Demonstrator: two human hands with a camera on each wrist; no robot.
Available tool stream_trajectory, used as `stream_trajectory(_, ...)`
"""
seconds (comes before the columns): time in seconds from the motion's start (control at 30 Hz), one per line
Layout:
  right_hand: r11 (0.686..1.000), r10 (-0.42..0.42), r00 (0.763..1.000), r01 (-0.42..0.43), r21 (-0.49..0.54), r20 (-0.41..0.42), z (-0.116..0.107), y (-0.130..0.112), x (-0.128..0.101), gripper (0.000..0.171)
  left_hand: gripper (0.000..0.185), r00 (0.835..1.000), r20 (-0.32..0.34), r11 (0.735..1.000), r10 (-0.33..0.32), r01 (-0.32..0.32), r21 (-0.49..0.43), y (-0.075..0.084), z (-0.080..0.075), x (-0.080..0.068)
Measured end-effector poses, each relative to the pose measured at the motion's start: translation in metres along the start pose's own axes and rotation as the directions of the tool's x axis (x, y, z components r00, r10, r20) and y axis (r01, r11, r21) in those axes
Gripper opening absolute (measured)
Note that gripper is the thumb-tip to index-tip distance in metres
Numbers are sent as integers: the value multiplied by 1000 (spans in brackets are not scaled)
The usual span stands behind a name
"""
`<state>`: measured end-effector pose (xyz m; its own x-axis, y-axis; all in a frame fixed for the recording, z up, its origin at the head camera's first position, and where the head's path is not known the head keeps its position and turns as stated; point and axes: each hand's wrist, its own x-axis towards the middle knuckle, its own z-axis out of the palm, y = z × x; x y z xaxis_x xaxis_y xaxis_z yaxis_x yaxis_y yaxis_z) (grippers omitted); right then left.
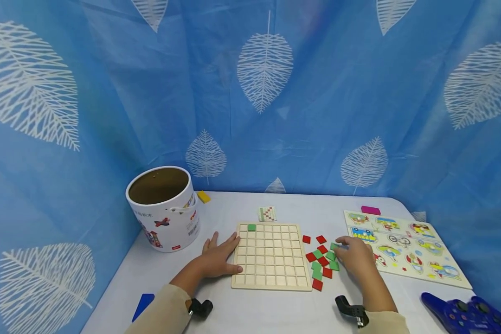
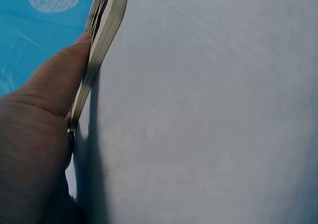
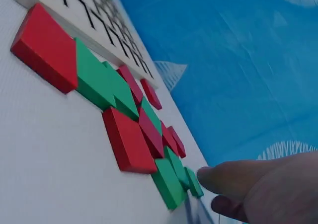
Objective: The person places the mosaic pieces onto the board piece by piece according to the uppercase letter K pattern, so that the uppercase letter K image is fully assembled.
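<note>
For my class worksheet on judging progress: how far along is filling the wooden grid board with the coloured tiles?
Barely begun. Done: one green tile sits in the wooden grid board. In hand: the left hand steadies the board's edge, while the right hand touches a green tile in the loose pile of red and green tiles. Left: every other cell is bare.

You have two bare hands, the left hand (image 1: pixel 219 257) and the right hand (image 1: pixel 356 256). Your sleeves (image 1: pixel 163 311) are light tan and soft. A small black camera clip (image 1: pixel 201 307) sits at each wrist, just past the cuff.
</note>
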<state>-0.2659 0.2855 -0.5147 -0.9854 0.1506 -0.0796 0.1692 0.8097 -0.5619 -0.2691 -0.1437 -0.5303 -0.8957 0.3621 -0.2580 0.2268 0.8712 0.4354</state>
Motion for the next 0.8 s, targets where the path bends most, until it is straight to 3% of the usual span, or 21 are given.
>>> stream_trajectory(0.23, 1000, -13, 1000, 13, -11, 5, -3, 18, -4, 37, 107, 1000, -2, 1000, 2, -2, -7, 3, 1, 5)
stream_trajectory(0.47, 999, -35, 999, 35, -14, -31, 0, 18, -2, 33, 108, 1000, -5, 1000, -15, 15, 10, 3, -1, 6)
stream_trajectory(0.8, 994, -54, 997, 48, -98, -53, 10, 12, 9, 32, 107, 1000, -12, 1000, -10, 9, -9, 1, 3, 1)
